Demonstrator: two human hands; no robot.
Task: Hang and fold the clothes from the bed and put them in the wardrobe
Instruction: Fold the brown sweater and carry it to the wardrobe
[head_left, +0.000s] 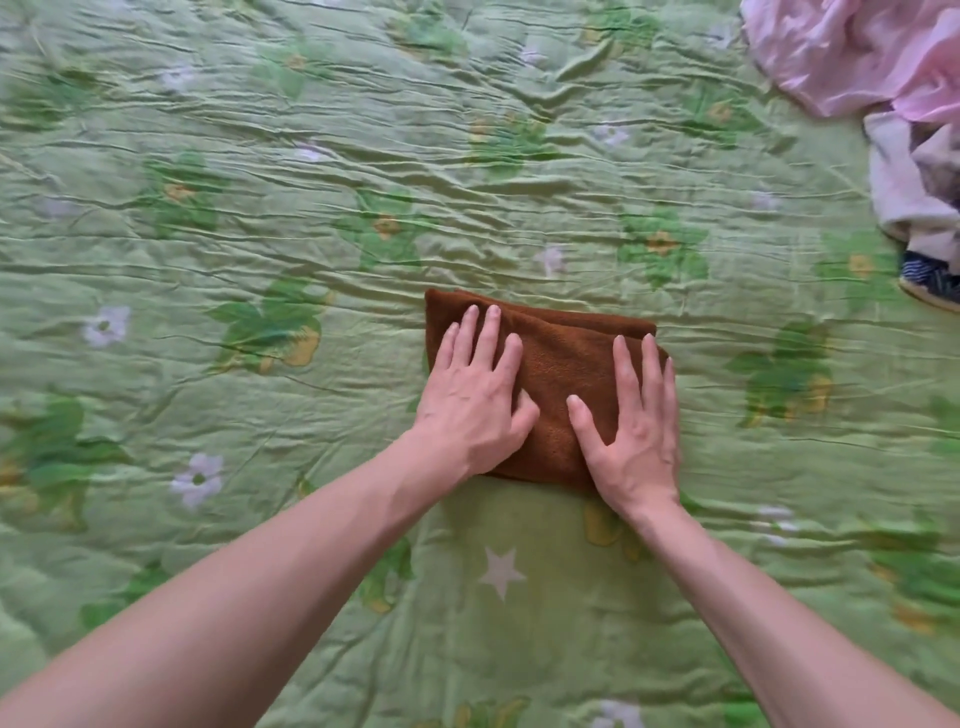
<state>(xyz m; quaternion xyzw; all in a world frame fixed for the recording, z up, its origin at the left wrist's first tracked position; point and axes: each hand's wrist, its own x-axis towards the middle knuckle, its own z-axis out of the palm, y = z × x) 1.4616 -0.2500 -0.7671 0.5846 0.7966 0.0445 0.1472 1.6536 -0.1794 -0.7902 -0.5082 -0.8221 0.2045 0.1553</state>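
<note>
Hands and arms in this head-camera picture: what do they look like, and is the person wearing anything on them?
Both arms are bare from wrist to the frame's edge: no sleeves show. The left hand and right hand wear no gloves, rings, watch or bracelet. Fingernails are short and unpainted. No markings show.

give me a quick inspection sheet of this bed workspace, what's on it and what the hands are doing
surface: green floral bedspread, wrinkled, fills the view
job's things: brown cloth folded into a compact rectangle, lying flat at centre
clutter: pink garment crumpled at the top right; pale garment and a dark striped item below it at the right edge, all unfolded
grippers: left hand and right hand both palm-down on the brown cloth, fingers spread, pressing, not gripping
cables: nothing seen
surroundings: nothing seen beyond the bed; wardrobe not in view
</note>
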